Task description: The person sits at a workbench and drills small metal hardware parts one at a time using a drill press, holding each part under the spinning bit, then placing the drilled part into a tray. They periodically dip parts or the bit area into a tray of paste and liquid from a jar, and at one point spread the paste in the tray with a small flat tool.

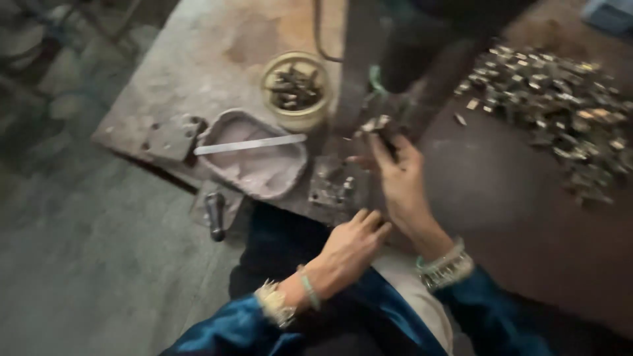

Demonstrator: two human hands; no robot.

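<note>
**Two hands at a worn metal counter**

The right hand (399,175) reaches up to a dark upright press (359,79) near the counter's (217,53) middle, fingers pinched around a small metal piece (377,124); blur hides how tightly. The left hand (349,247) rests at the near edge, fingers curled and holding nothing visible, just beside a small metal block (331,188). Left of the block lies a shallow tray (257,168) with a flat pale strip (250,144) across it. Behind it stands a round tin (296,92) of dark parts. A heap of small metal pieces (560,112) spreads toward the far right corner.
</note>
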